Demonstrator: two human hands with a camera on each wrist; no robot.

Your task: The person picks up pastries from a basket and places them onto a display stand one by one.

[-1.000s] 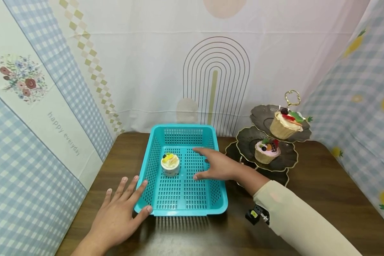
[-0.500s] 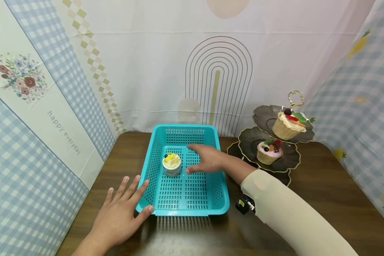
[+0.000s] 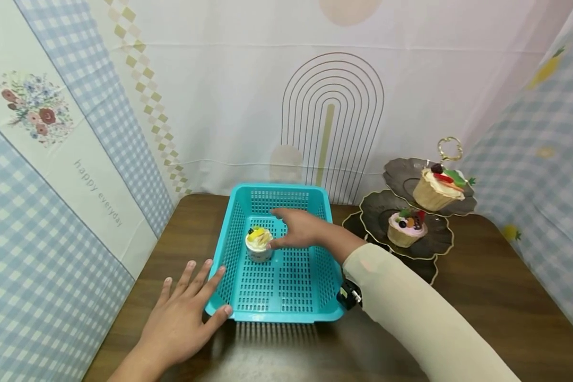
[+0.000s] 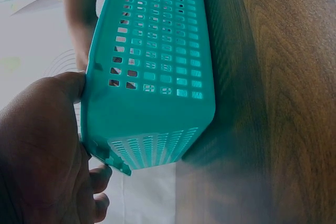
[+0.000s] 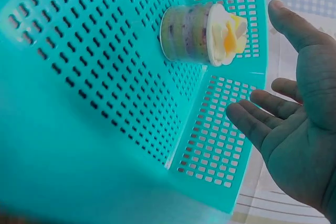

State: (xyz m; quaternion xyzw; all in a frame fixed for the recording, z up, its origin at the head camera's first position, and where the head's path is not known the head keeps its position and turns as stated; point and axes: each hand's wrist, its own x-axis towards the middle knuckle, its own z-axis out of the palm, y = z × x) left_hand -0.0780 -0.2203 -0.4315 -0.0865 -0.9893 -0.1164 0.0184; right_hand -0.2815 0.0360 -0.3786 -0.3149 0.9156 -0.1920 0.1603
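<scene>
A turquoise plastic basket [image 3: 277, 315] with perforated walls stands on the wooden table. Inside it, left of the middle, sits a small cup cake [image 3: 259, 252] topped with cream and yellow fruit; its clear cup shows layers in the right wrist view. My right hand [image 3: 298, 229] hovers over the basket just right of the cup cake, thumb and fingers spread apart, and holds nothing. At the basket's near left corner my left hand [image 3: 179, 313] lies with spread fingers touching the rim [image 4: 94, 93], as the left wrist view also shows.
To the right stands a tiered dark plate stand [image 3: 446, 236] with gold edges and a ring handle [image 3: 450, 148]. One cupcake [image 3: 436, 191] is on its top tier, and a pink cupcake [image 3: 407, 229] on the tier below. Cloth curtains hang behind and at both sides.
My right hand has moved left across the basket, closer to the cup cake, its fingers still spread. The left hand stays at the basket's corner. The head view has shifted slightly.
</scene>
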